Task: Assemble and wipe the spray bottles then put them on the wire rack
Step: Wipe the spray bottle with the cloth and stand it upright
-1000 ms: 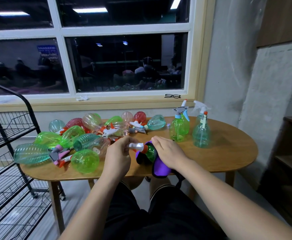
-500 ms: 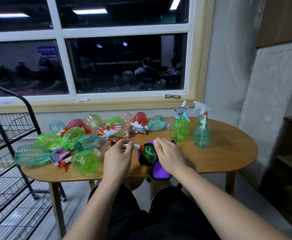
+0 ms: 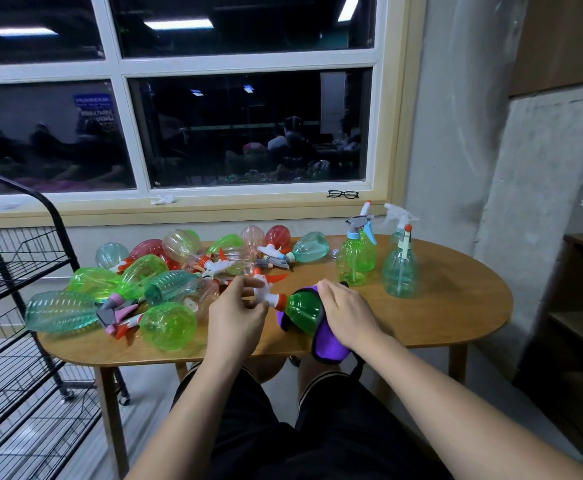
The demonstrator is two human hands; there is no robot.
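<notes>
At the front edge of the worktop [image 3: 456, 306], left hand [image 3: 236, 317] pinches the sprayer head [image 3: 262, 292] of the green bottle [image 3: 300, 311], right hand [image 3: 349, 313] grips the purple cloth [image 3: 328, 348] round it. Blue sign [image 3: 92, 107] is too blurry to read.

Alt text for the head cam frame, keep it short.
A seated person's left hand pinches the white spray head of a green bottle while the right hand grips a purple cloth round it, over a wooden table. Loose bottles lie piled on its left, two assembled bottles stand at its right, and a black wire rack stands beside it.
</notes>
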